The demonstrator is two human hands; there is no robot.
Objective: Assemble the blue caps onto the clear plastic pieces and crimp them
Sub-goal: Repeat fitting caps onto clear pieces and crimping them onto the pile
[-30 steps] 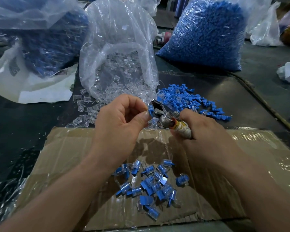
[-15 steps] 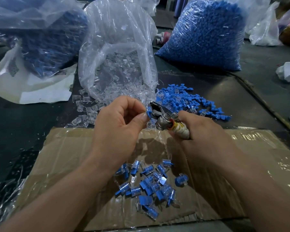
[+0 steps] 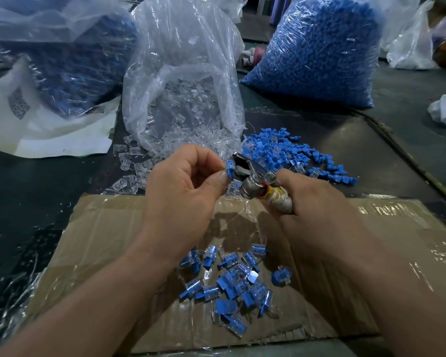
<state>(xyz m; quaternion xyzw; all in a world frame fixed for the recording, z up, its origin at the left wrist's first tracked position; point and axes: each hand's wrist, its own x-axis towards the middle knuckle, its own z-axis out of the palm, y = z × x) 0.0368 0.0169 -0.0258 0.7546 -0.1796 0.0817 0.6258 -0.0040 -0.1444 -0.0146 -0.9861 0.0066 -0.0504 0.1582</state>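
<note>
Head view: pinching a blue cap (image 3: 230, 170) between thumb and forefinger of the left hand (image 3: 183, 191) at frame centre, holding it at the tip of the metal jaws of the crimping tool (image 3: 252, 173). Gripping the tool's taped handle in the right hand (image 3: 317, 202), fingers curled round it. Working above capped pieces (image 3: 232, 282) piled on cardboard (image 3: 101, 235), lower centre, with loose blue caps (image 3: 294, 153) and clear plastic pieces (image 3: 180, 119) in an open bag (image 3: 186, 47) sitting on the dark desk (image 3: 371, 140) above.

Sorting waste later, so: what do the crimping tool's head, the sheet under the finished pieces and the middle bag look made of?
Tool head: bare metal, likely steel; silvery glints.
Sheet: brown corrugated cardboard, fluting at torn near edge, glossy tape.
Middle bag: thin clear plastic film, crinkled, see-through.
</note>
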